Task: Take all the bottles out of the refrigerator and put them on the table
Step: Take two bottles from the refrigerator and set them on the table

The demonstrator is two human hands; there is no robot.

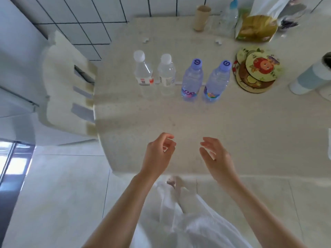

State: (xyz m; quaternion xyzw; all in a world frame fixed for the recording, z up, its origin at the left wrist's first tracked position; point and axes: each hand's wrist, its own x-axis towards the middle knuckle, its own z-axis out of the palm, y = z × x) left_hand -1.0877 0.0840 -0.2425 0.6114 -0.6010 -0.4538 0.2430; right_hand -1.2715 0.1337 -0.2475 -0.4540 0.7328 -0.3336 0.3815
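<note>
Several water bottles stand upright in a row on the pale speckled table (pixel 250 126). From the left: a clear bottle with a white cap and red-white label (pixel 143 72), a clear white-capped bottle (pixel 166 74), and two bluish bottles with purple caps (pixel 192 81) (pixel 217 81). My left hand (pixel 158 154) hovers over the table's near edge, fingers loosely curled, holding nothing. My right hand (pixel 216 156) is beside it, fingers apart and empty. Both hands are well short of the bottles.
A white plastic chair (pixel 68 90) stands at the table's left. A stack of round cartoon coasters (pixel 256 70), a cardboard tube (pixel 202 17), a snack bag (pixel 256 27), a blue-capped bottle (pixel 231 17) and a pale cup (pixel 311 77) are on the table. A refrigerator edge (pixel 12 108) is far left.
</note>
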